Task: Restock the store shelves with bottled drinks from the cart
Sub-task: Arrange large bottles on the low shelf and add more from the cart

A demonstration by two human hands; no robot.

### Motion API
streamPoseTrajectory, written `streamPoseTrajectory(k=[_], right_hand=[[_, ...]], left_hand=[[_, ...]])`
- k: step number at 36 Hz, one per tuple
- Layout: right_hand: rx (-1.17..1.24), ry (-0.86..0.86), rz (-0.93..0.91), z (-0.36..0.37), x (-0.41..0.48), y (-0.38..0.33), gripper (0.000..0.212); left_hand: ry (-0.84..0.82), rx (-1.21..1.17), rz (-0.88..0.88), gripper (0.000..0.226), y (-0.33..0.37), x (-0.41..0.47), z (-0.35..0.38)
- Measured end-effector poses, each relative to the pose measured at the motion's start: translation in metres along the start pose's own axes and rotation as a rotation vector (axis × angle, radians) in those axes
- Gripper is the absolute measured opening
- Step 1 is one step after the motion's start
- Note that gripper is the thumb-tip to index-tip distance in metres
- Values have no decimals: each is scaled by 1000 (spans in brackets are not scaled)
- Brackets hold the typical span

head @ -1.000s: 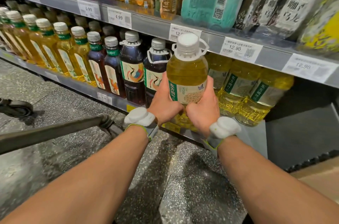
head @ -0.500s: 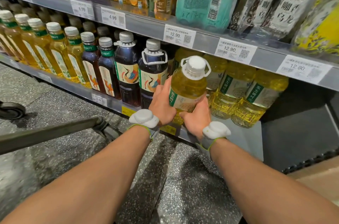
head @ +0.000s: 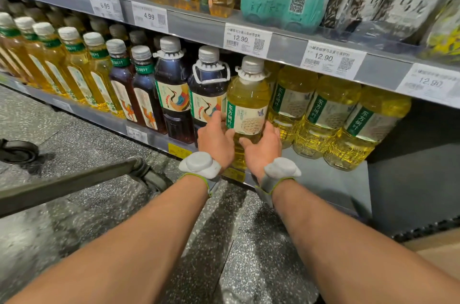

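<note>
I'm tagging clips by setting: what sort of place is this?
Likely a supermarket drinks aisle: rows of bottled drinks, price tags on the shelf edge, a yellow bottle held there.

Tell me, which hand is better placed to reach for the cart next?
Probably the left hand: the cart frame is on that side; the right hand, also gripping the yellow bottle, sits farther off.

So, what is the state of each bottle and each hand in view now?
Held yellow bottle: upright, capped, at the shelf front; set down or not, unclear.
Left hand: grips its lower left side.
Right hand: grips its lower right side.
Dark bottles: upright, capped, standing left of it.
Shelved yellow bottles: upright, standing right of it.
</note>
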State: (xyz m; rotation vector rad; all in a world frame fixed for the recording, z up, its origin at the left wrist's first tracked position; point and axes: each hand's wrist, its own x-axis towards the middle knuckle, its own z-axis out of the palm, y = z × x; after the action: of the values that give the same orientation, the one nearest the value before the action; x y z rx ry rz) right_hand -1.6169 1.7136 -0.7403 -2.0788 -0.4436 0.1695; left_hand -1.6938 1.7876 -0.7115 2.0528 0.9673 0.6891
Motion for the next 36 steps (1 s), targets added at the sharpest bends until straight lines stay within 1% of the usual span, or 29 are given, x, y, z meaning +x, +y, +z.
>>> streamPoseTrajectory(k=[2,3,4,7,9,14,18,22,25,30,33,36], right_hand=[[-14,19,20,3,-1,0,68],[-20,31,26,3,0,0,66],[-21,43,29,5,0,-1,62],[-16,68,60,9,3,-2,55],[-5,71,86,11,7,-2,54],[15,53,97,13,12,0,57],[31,54,107,13,13,3,59],[42,38,106,13,13,6,72],[63,-36,74,13,12,7,82],[222,-71,95,9,10,7,72],[231,-118,88,5,10,10,72],[233,-127,74,6,10,12,70]], left_hand=[[44,101,19,18,-2,1,-3],[32,138,25,15,-2,0,-4],[2,160,27,18,-3,0,-4],[-51,106,8,19,-6,-2,0],[-54,82,-23,27,-7,-2,1],[-93,95,-76,45,-9,0,1],[-101,82,-91,47,-5,1,-2],[-161,75,-125,55,-4,2,2],[-177,59,-144,60,-5,3,2],[-221,-24,-174,68,-9,-1,-1],[-219,-25,-171,65,-12,-1,-3],[-190,-16,-175,49,-13,0,-5]])
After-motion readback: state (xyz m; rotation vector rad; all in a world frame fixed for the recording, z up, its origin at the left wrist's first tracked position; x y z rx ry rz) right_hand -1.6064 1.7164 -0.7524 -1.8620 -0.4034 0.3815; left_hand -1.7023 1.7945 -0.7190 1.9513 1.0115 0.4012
